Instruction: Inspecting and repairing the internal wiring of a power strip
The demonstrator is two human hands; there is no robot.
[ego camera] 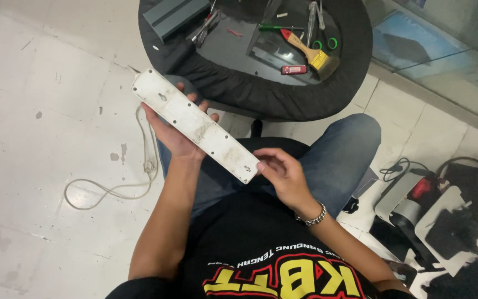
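A long white power strip (195, 123), dirty and turned back side up, lies across my left hand (173, 133), which grips it from below near its middle. My right hand (281, 173), wearing a metal bracelet, touches the strip's near end with its fingertips. The strip's white cord (118, 188) trails down to the tiled floor at the left and curls there. I am seated, with my blue jeans (333, 160) under the hands.
A round black table (283, 94) stands in front with a yellow paintbrush (311, 51), a green-handled screwdriver (276, 27), a red small tool (294, 70), scissors and a grey box (173, 15). Dark devices and cables (443, 205) lie on the floor at right.
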